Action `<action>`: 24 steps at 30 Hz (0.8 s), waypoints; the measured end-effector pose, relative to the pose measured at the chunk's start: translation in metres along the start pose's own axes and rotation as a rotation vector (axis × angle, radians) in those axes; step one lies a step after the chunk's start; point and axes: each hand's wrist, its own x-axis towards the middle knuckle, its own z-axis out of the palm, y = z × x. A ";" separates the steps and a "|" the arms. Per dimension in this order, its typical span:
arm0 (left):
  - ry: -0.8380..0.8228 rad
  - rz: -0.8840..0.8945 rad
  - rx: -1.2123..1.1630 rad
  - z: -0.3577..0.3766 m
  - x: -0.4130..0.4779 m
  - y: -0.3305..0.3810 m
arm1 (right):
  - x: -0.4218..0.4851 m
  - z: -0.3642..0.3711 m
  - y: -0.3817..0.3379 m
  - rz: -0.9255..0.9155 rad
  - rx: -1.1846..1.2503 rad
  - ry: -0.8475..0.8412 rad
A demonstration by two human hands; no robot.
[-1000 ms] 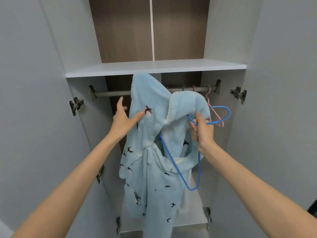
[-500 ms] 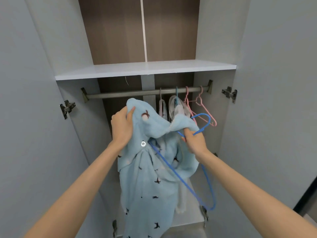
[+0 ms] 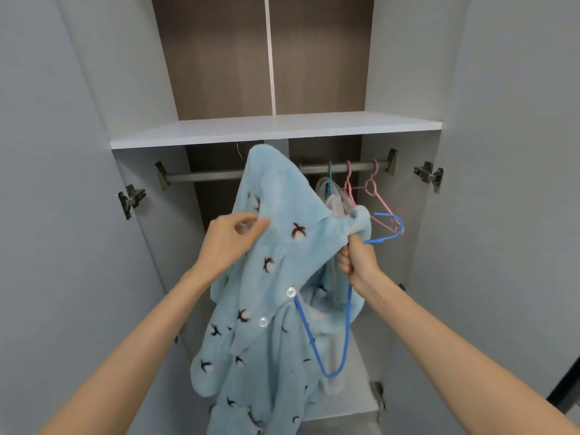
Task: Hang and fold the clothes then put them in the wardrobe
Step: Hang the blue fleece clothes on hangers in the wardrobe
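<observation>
Partly, robe (image 3: pixel 282 246) hides blue hanger (image 3: pixel 347 324) gripped by right hand (image 3: pixel 357 259); left hand (image 3: pixel 229 240) pinches robe.

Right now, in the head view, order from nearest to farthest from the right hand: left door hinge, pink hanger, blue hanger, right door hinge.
1. blue hanger, gripped in the right hand.
2. pink hanger, on the rail just above.
3. right door hinge, upper right.
4. left door hinge, far left.

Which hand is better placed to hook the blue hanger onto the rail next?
Right, likely. The right hand grips the blue hanger just below its hook, which sits under the rail. The left hand only pinches the robe.
</observation>
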 end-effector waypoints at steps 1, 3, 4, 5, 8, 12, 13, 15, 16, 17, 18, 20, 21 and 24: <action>0.075 -0.005 -0.060 -0.002 0.005 0.002 | 0.001 -0.001 -0.003 -0.013 -0.028 -0.013; 0.169 -0.071 -0.152 -0.007 0.018 0.003 | 0.001 -0.004 -0.006 -0.027 -0.058 -0.033; 0.147 -0.135 -0.162 -0.009 0.023 0.002 | 0.002 -0.005 -0.006 -0.027 -0.063 -0.045; 0.080 -0.192 -0.156 -0.010 0.027 0.000 | 0.002 -0.006 -0.007 -0.026 -0.064 -0.056; -0.110 -0.242 -0.164 -0.007 0.034 -0.006 | 0.005 -0.012 -0.009 -0.036 -0.065 -0.079; 0.169 -0.144 -0.217 -0.007 0.040 -0.004 | 0.015 -0.032 -0.011 -0.082 -0.147 0.042; 0.253 -0.097 -0.215 -0.010 0.042 -0.002 | 0.016 -0.038 -0.010 -0.104 -0.203 0.091; 0.320 0.002 -0.166 -0.015 0.047 0.007 | 0.018 -0.050 -0.006 -0.162 -0.343 0.146; 0.313 0.048 -0.122 -0.015 0.049 0.011 | 0.018 -0.053 -0.002 -0.175 -0.405 0.133; 0.302 0.090 -0.076 -0.013 0.049 0.017 | 0.017 -0.056 0.001 -0.166 -0.441 0.107; 0.296 0.112 -0.035 -0.011 0.049 0.022 | 0.018 -0.058 0.004 -0.132 -0.442 0.078; 0.303 0.106 0.038 -0.009 0.053 0.025 | 0.018 -0.060 0.010 -0.016 -0.321 0.020; 0.292 0.084 0.085 -0.010 0.055 0.024 | 0.017 -0.060 0.011 0.028 -0.247 -0.011; 0.195 -0.069 0.227 -0.013 0.062 0.013 | 0.015 -0.053 0.004 0.026 -0.207 -0.032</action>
